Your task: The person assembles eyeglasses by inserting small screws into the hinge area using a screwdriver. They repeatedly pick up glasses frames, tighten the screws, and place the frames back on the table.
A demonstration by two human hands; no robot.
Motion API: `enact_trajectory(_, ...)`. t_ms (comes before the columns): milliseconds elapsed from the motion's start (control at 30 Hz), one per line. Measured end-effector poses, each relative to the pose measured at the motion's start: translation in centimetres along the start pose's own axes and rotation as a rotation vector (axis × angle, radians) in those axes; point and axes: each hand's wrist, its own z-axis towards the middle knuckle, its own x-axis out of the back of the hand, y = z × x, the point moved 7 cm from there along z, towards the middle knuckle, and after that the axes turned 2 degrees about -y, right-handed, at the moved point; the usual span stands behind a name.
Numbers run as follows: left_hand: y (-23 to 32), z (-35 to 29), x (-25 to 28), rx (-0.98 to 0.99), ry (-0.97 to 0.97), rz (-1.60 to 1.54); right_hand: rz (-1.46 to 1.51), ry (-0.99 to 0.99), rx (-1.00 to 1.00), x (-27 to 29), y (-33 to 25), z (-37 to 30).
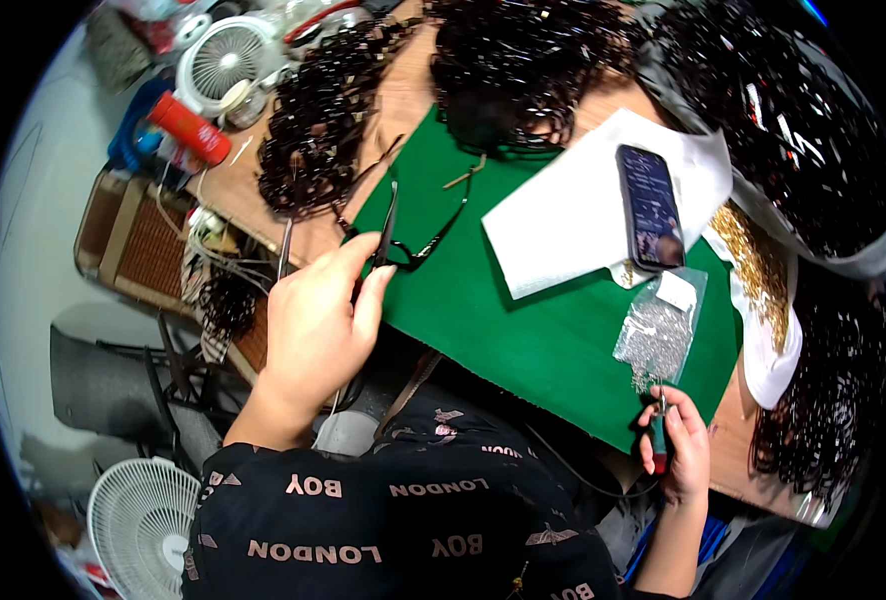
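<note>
Watching remotely, I see the left hand (pixel 325 325) pinching a dark tool (pixel 390 218) — the right hand (pixel 685 440) gripping a green-and-red handle (pixel 660 445), silvery bits (pixel 657 338) bagged just ahead.

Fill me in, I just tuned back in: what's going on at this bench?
A person is working over a green mat. Their left hand pinches a slim dark tool, close to what looks like black glasses. The right hand grips a green-and-red-handled tool, its tip by a clear bag of small silvery pieces. A phone lies on a white sheet, with glossy black strands behind.
</note>
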Motion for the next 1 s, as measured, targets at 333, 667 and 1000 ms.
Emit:
enact_trajectory(333,1.7,3.3,-6.6,-0.297,-0.140,0.107,0.054,-0.021,0.092,0.6,0.2,-0.3)
enact_trajectory(667,0.9,17.7,-12.7,-0.456,-0.119,0.270,0.166,0.132,0.273,2.4,-0.8,-1.8)
enact_trajectory(1000,0.7,13.0,-10.9,-0.356,-0.135,-0.220,-1.274,0.267,0.228,-1.5,-3.6,-3.4)
